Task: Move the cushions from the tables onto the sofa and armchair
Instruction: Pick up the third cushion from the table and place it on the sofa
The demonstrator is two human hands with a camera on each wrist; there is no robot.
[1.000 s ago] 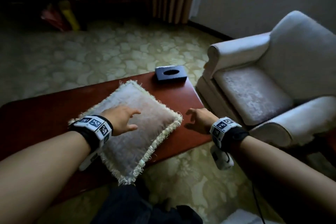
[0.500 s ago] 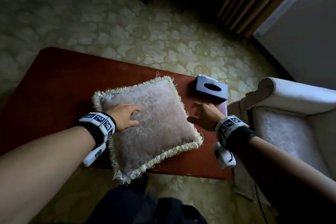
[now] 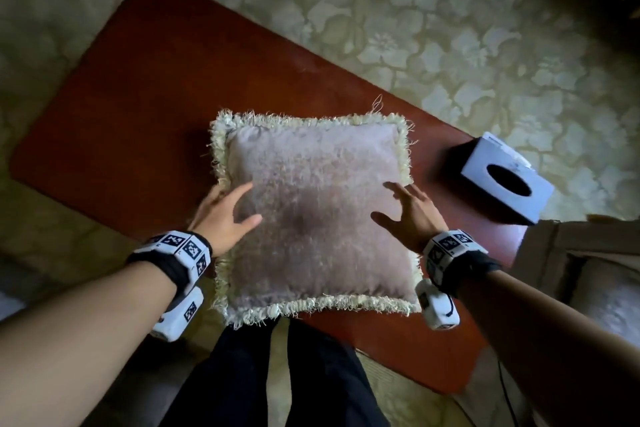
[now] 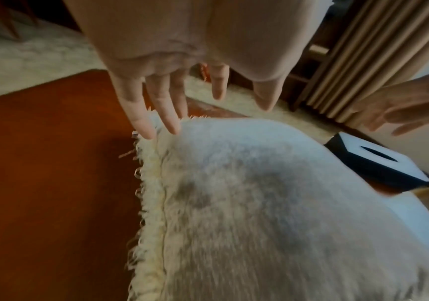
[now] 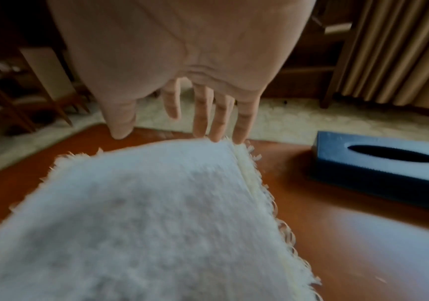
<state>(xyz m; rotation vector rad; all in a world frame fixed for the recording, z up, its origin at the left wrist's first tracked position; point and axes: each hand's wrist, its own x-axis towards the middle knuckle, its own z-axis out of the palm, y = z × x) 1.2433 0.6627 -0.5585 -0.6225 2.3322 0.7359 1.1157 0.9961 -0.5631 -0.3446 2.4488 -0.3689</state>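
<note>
Head view: patterned floor, a dark red table (image 3: 138, 87) running diagonally; the cushion (image 3: 315, 218) lies flat on it, near edge overhanging toward us. We have our left hand (image 3: 221, 215) at its left side and our right hand (image 3: 412, 215) at its right side, both spread wide and holding nothing. The cushion sits between the two hands, roughly square, with no clear long axis; neither hand looks nearer. A tissue box (image 3: 505, 184) stands beyond the right hand, apart from the cushion. Part of an armchair (image 3: 588, 274) shows further right.

Left wrist view: fingers (image 4: 141, 114) straight, tips at the fringe (image 4: 144, 183) of the left edge; whether they touch it we cannot tell. The cushion extends to the right of this hand.

Right wrist view: fingers (image 5: 241, 122) straight, tips at the far right corner of the cushion, which extends left of this hand. We judge a two-handed side grip comes next.
</note>
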